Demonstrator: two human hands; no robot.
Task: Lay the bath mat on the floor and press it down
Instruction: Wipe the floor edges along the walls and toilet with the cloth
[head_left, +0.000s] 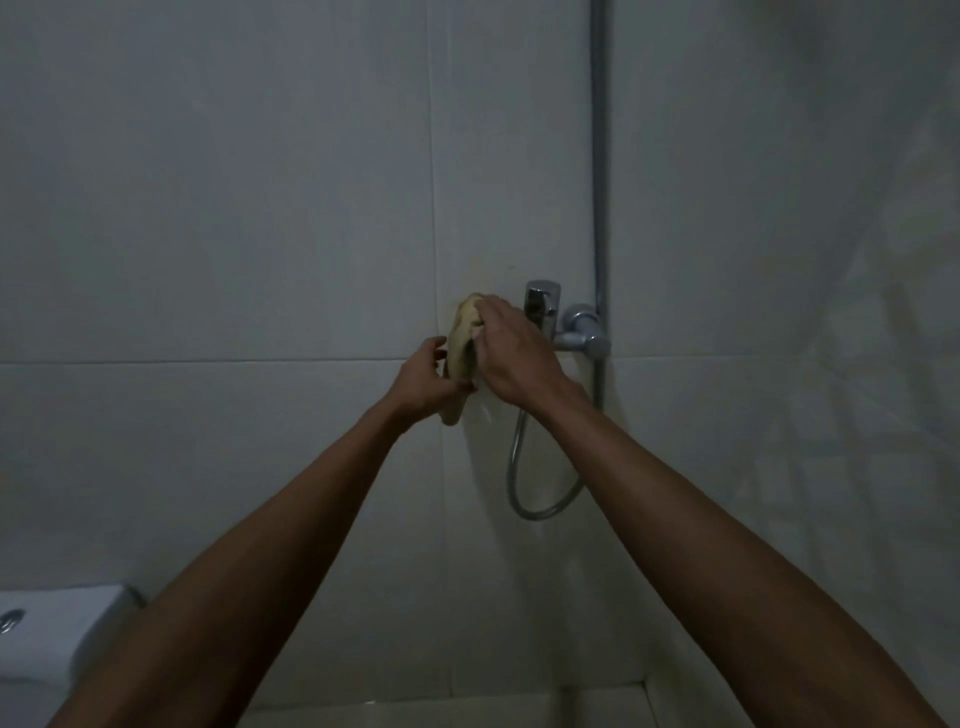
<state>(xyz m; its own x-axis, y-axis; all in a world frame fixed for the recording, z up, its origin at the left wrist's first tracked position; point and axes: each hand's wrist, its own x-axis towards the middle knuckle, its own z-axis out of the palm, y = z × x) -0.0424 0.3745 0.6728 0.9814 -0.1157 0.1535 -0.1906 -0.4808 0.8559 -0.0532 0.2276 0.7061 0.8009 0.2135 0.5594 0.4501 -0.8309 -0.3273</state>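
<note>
Both arms reach forward to a bunched yellowish cloth (464, 343), probably the bath mat, held up against the tiled wall (234, 208) rather than on the floor. The right hand (506, 353) curls over its upper part from 3 o'clock, while the left hand (428, 382) cups its lower end from 8 o'clock, fingers partly bent around it. A chrome shower tap (550, 312) sits just at 3 o'clock of the cloth, its hose (540, 499) looping below, and a white toilet tank (52, 639) shows at 8 o'clock.
</note>
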